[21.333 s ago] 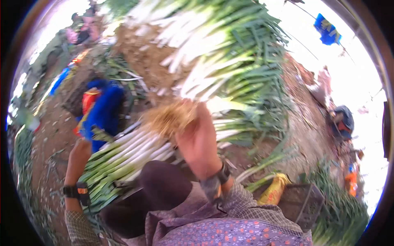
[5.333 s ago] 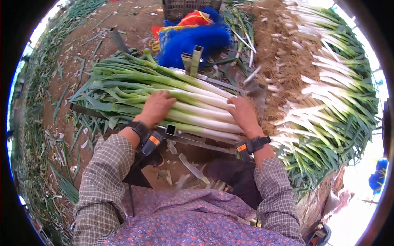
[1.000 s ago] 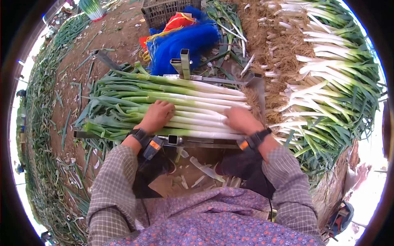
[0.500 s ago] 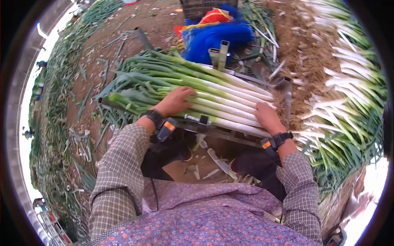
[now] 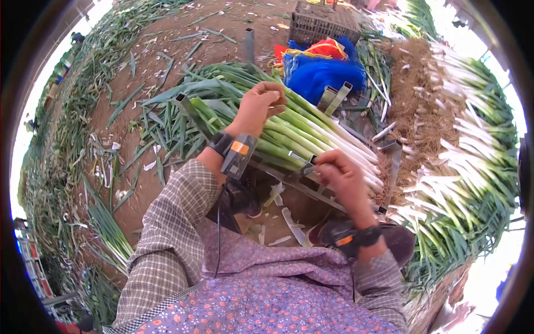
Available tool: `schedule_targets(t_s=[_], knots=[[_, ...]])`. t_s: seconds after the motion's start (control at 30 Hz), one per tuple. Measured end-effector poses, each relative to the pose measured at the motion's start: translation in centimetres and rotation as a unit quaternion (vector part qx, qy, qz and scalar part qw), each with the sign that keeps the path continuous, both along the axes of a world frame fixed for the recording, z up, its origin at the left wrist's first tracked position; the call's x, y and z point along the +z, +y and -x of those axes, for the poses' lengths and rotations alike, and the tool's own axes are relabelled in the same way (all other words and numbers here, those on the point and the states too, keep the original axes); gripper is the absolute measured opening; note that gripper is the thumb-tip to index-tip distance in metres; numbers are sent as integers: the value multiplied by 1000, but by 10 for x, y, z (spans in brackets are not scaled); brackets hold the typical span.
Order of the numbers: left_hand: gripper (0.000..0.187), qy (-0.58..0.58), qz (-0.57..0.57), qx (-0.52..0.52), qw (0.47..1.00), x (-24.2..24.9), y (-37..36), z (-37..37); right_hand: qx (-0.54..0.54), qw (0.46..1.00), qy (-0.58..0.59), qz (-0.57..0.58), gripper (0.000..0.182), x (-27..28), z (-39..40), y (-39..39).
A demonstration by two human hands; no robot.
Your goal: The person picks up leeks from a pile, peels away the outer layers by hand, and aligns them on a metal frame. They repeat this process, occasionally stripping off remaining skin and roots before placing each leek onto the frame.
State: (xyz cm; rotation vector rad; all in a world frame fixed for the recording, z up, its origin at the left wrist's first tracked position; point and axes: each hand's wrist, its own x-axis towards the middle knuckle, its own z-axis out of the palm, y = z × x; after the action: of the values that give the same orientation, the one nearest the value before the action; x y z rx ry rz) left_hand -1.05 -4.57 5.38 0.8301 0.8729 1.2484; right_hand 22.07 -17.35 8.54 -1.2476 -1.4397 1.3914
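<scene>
A bundle of green onions (image 5: 311, 128) lies across a metal frame (image 5: 308, 191), leaves to the left and white ends to the right. Above the leafy part is my left hand (image 5: 257, 108), its fingers curled together; whatever they hold, if anything, is too small to name. Beside the bundle's near edge my right hand (image 5: 342, 177) is closed and slightly blurred. Its fingertips are at a small dark clip-like piece (image 5: 305, 168) on the frame; I cannot tell whether they grip it.
Blue netting (image 5: 320, 75) with red and yellow material lies beyond the frame, before a dark crate (image 5: 324, 23). Metal posts (image 5: 250, 45) stick up around the bundle. A long pile of green onions (image 5: 464, 167) stretches along the right. Loose leaves (image 5: 125, 106) litter the soil at left.
My left hand has lifted off the stalks and moved up and right. My right hand has left the white ends for the bundle's near edge. The camera view has shifted.
</scene>
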Motion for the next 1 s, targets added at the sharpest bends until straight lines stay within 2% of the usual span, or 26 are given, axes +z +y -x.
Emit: schedule_targets(t_s=[0.07, 0.17, 0.27, 0.3, 0.4, 0.43, 0.5, 0.53, 0.6, 0.67, 0.77, 0.87, 0.97, 1.0], knots=[[15, -99, 17, 12, 995, 5, -7, 5, 43, 999, 24, -15, 12, -12, 43, -17], [15, -208, 67, 49, 975, -9, -13, 7, 82, 992, 87, 42, 19, -12, 95, -37], [17, -291, 159, 65, 941, -17, -20, 0, 43, 992, 106, 48, 23, -13, 129, -45], [17, -312, 158, 50, 936, -19, -22, -4, 36, 996, 76, 16, 25, -17, 135, -45], [17, -309, 142, 27, 940, -5, -28, -3, -10, 997, 81, -7, 20, -17, 148, -48], [16, -277, 130, 30, 952, 0, -30, -1, -5, 998, 63, -9, 20, -16, 149, -48], [15, -100, 26, 53, 993, 4, -28, 6, 0, 1000, 26, -12, 18, -10, 143, -48], [15, -9, -29, 66, 997, 5, -27, 9, -22, 999, 39, -5, 18, -7, 139, -49], [14, 159, -205, 139, 956, 6, -29, 13, -62, 996, 66, 9, 17, 2, 132, -50], [14, 290, -350, 200, 868, 6, -32, 20, -64, 995, 74, 20, 18, 9, 128, -50], [11, 321, -387, 191, 843, 10, -43, 20, -47, 997, 62, 17, 19, 17, 134, -52], [13, 390, -376, 136, 830, 21, -56, 19, 0, 998, -15, -54, 22, 21, 144, -53], [12, 416, -405, 111, 806, 16, -57, 14, -1, 988, -130, -79, 23, 21, 152, -58], [12, 423, -415, 104, 799, 13, -58, 12, -7, 991, -117, -65, 24, 18, 152, -59]])
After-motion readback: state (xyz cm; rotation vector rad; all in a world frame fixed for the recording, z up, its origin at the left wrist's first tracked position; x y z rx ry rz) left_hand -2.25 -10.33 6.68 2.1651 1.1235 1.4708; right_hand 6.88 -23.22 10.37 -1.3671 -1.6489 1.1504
